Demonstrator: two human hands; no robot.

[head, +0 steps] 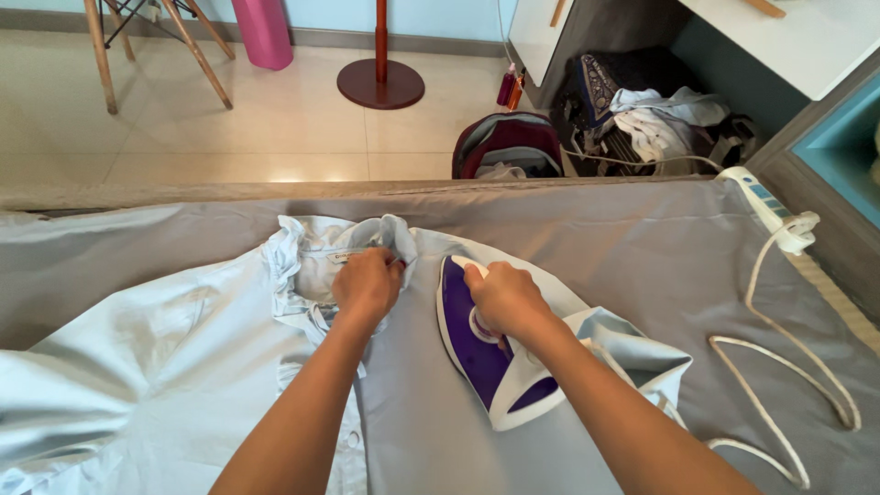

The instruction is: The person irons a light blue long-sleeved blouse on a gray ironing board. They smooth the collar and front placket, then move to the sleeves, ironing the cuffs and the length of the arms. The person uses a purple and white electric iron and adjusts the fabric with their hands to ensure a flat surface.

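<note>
A pale blue shirt (147, 357) lies spread over a grey-covered surface (623, 238). My left hand (367, 284) is closed on the bunched fabric near the shirt's collar (302, 261), pinning it down. My right hand (504, 298) grips the handle of a purple and white iron (477, 353), which rests flat on the shirt just right of my left hand, its tip pointing away from me. Part of the shirt's sleeve (632, 353) shows under and right of the iron.
A white cord (779, 367) loops over the right of the surface to a power strip (765, 202). Beyond the far edge are a maroon backpack (509, 142), piled clothes (660, 124), a round stand base (380, 82), chair legs (101, 55) and a pink cylinder (264, 32).
</note>
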